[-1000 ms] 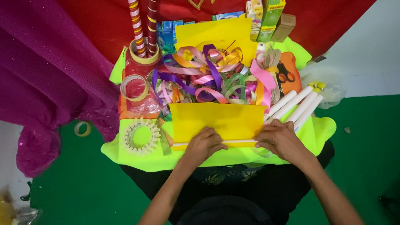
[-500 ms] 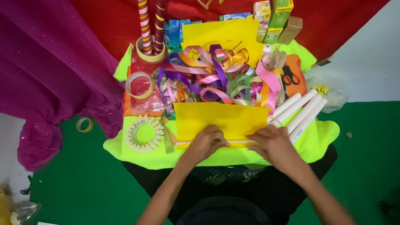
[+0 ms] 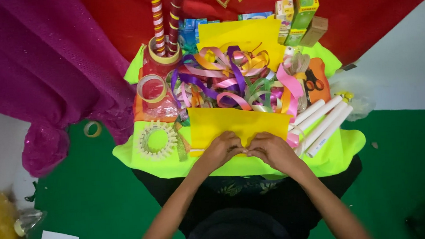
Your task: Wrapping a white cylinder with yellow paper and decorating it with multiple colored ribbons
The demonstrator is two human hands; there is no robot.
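A yellow sheet of paper (image 3: 239, 124) lies on the neon-green cloth (image 3: 224, 165) in front of me. My left hand (image 3: 222, 149) and my right hand (image 3: 271, 150) sit side by side on the sheet's near edge, fingers curled and pinching the paper where they meet. Behind the sheet is a heap of coloured ribbon strips (image 3: 229, 77). Several white paper rolls (image 3: 322, 123) lie just right of my right hand.
Left of the sheet lie a woven paper ring (image 3: 157, 139) and a tape roll (image 3: 152, 88). Striped sticks (image 3: 164, 20), small boxes (image 3: 300, 15), another yellow sheet (image 3: 239, 33) and scissors (image 3: 312, 82) stand further back. Purple fabric (image 3: 41, 80) hangs left; another tape roll (image 3: 92, 129) lies on green floor.
Both hands have slid inward along the sheet's near edge and now meet at its middle. The view has shifted slightly.
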